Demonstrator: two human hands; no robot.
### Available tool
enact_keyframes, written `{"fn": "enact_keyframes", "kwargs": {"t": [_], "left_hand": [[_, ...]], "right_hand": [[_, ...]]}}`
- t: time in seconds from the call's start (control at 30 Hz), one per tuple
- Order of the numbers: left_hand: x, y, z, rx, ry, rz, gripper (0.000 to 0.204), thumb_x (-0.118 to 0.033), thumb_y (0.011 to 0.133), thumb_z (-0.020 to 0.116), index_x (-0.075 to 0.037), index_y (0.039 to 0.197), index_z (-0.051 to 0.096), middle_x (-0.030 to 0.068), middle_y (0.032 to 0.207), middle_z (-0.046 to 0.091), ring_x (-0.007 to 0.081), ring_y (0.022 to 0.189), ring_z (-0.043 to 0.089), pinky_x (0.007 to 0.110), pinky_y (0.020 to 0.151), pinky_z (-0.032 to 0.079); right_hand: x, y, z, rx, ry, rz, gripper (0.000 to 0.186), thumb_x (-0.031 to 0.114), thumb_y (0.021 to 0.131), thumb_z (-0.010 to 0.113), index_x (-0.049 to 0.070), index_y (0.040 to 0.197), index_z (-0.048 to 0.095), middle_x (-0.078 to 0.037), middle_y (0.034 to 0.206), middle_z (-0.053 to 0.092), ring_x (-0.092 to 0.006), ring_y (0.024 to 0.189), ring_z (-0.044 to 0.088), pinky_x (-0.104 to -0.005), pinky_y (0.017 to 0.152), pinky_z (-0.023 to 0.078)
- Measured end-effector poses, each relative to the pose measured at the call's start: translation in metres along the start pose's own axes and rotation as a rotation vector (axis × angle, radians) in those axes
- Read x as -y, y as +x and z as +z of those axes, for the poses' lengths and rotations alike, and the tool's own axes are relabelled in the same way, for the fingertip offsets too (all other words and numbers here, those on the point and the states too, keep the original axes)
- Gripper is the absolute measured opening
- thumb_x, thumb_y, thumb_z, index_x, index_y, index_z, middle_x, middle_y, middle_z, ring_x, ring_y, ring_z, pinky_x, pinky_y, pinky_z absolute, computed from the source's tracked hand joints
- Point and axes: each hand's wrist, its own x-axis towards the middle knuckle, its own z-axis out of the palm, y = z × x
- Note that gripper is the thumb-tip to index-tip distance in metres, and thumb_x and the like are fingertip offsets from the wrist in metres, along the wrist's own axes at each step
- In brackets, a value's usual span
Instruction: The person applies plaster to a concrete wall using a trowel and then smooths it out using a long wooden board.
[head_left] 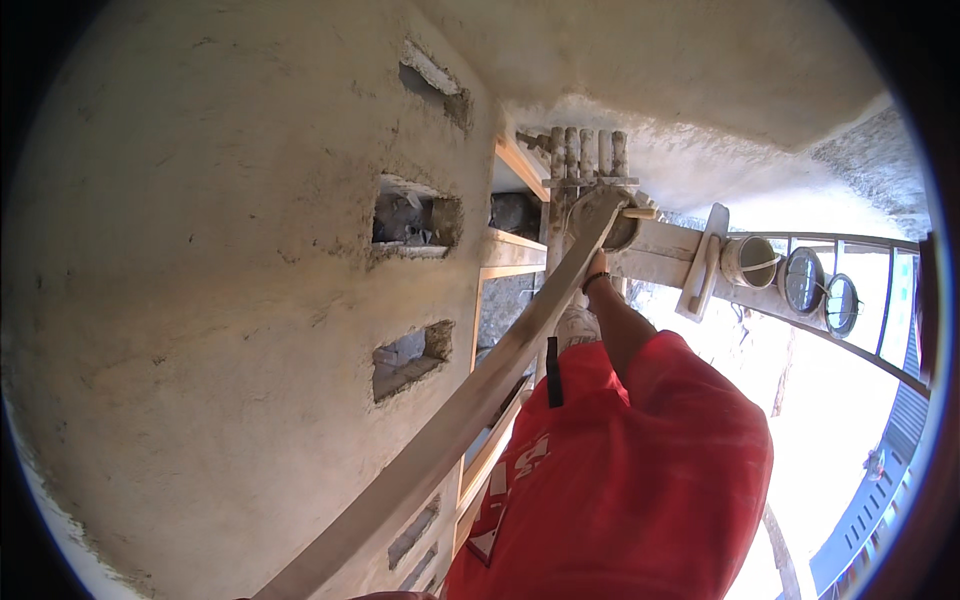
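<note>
Board (480, 393) cut off below; right hand (598, 267) partly hidden.

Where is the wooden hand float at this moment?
In the head view, the wooden hand float lies right of centre, immediately left of the pale bucket.

Walkway: you have a long, pale plank (655, 245) off to your right.
Lying across it: a flat tool with a handle (697, 285).
Past that: a pale bucket (735, 265).
Farther along: a round dark tub (790, 285), then another round tub (833, 308).
</note>
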Motion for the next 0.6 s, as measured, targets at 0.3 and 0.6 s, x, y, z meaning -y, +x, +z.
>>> {"fn": "enact_keyframes", "kwargs": {"t": [0.3,0.6], "left_hand": [[0.032,0.001,0.045,0.300,-0.053,-0.029,0.062,-0.048,0.084,0.050,-0.013,0.132,0.032,0.0150,0.122,0.036,0.0315,0.112,0.037,0.048,0.094,0.032],[0.121,-0.079,0.133,-0.038,-0.160,-0.218,0.088,-0.058,0.080,0.047,-0.006,0.140,0.010,0.0246,0.141,0.018,0.0445,0.130,0.015,0.050,0.109,0.007]], "right_hand": [[-0.022,0.032,-0.040,0.166,-0.063,0.153,0.049,0.042,0.083,0.038,0.006,0.112,0.054,-0.012,0.107,0.059,-0.0302,0.093,0.057,-0.0445,0.082,0.046],[-0.007,0.007,-0.016,-0.113,-0.815,0.207,0.043,0.033,0.083,0.040,0.007,0.116,0.052,-0.013,0.112,0.056,-0.0259,0.094,0.057,-0.0392,0.082,0.046]]}}
